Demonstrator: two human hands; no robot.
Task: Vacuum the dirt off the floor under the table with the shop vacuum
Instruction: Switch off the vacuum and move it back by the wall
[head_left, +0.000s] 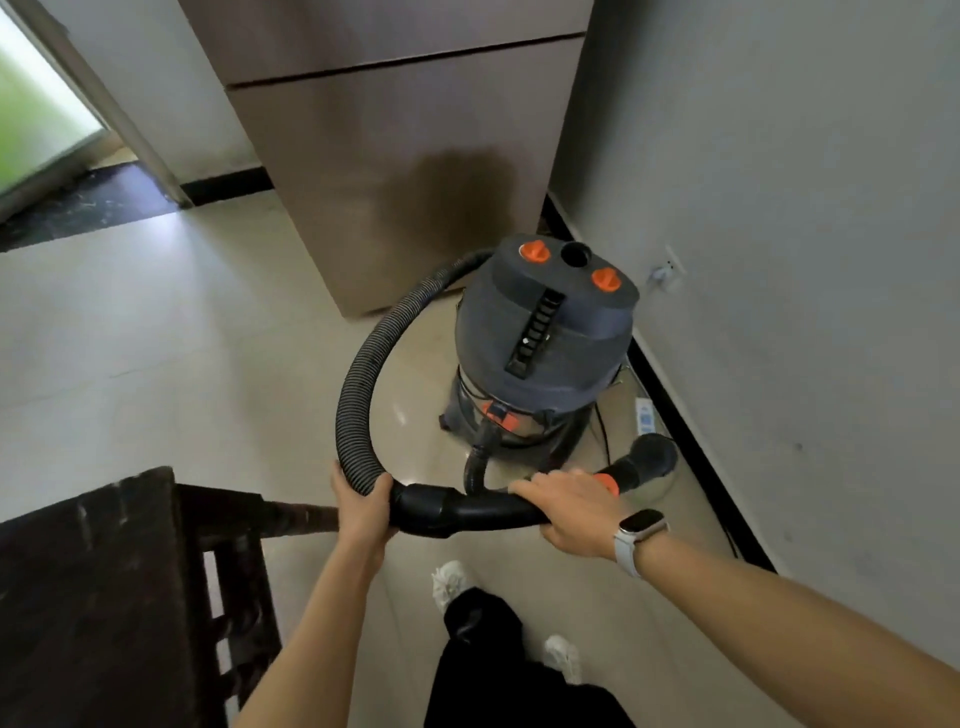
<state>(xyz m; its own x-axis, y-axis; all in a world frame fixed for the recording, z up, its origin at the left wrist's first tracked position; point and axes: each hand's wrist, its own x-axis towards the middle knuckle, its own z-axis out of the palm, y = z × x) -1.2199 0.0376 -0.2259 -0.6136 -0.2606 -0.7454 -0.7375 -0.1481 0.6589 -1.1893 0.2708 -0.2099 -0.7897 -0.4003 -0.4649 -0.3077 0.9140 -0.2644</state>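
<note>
We see both hands on the black hose assembly in front of us. The left hand is wrapped around the ribbed hose right where it joins the rigid curved handle tube, fingers curled over the top and thumb on the near side. The right hand grips the other end of that handle tube, fingers bent over it, a watch on its wrist. The handle tube lies roughly level, its long axis running left to right across our view, and past the right hand an orange collar leads to a wide black nozzle end that points away to the right, toward the wall. From the left hand the hose arcs up and round behind the shop vacuum, which stands upright on the pale tiled floor just beyond the hands, near the wall and close to a tall brown cabinet. A dark wooden desk occupies the lower left, beside the left forearm.
</note>
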